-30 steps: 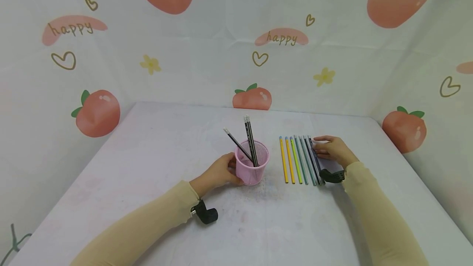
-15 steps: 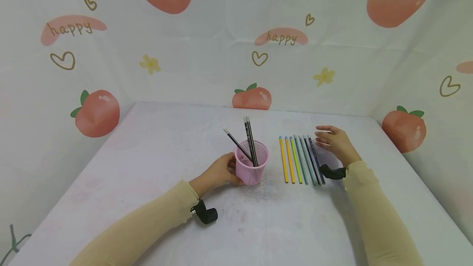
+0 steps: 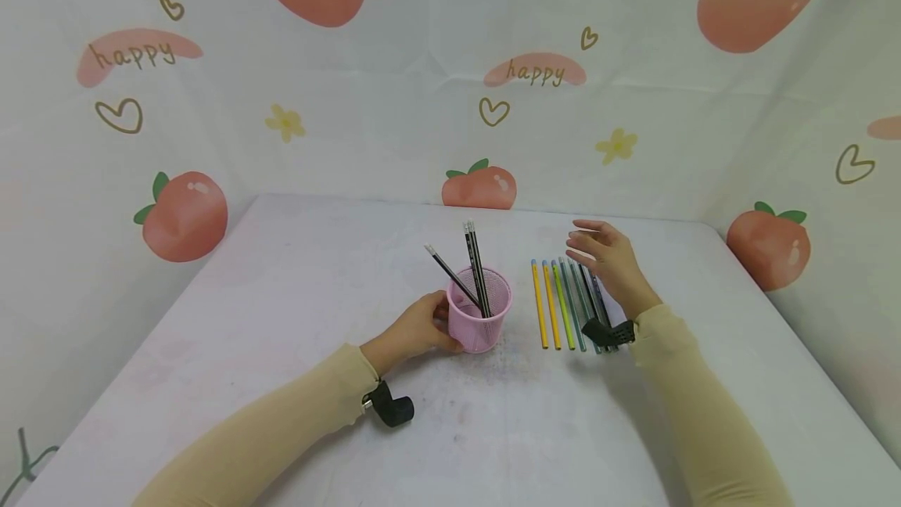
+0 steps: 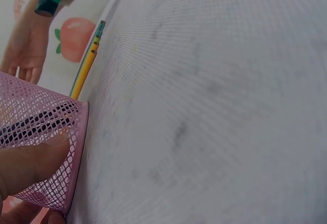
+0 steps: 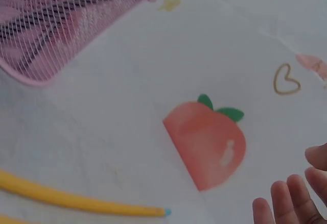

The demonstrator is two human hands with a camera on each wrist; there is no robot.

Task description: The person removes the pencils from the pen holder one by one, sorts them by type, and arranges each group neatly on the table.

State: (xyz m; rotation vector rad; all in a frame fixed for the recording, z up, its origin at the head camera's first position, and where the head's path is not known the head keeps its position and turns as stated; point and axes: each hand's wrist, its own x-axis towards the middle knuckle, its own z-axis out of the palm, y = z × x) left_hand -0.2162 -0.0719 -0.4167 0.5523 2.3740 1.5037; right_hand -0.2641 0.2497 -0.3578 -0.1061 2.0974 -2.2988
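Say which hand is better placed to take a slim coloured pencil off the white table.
Likely the right hand: holding nothing, it hovers near the pencils; the left hand grips the round pink mesh cup.

The mesh cup [image 3: 475,332] is pink, two pencils [image 3: 539,305] yellow.

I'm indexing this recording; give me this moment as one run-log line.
Left hand: holds pink round mesh cup | Inside: slim black pencils | Right hand: hovers, empty, over row of yellow, green and dark pencils

head: forward-down, farther | wrists: close | all share pink cup [image 3: 479,332]
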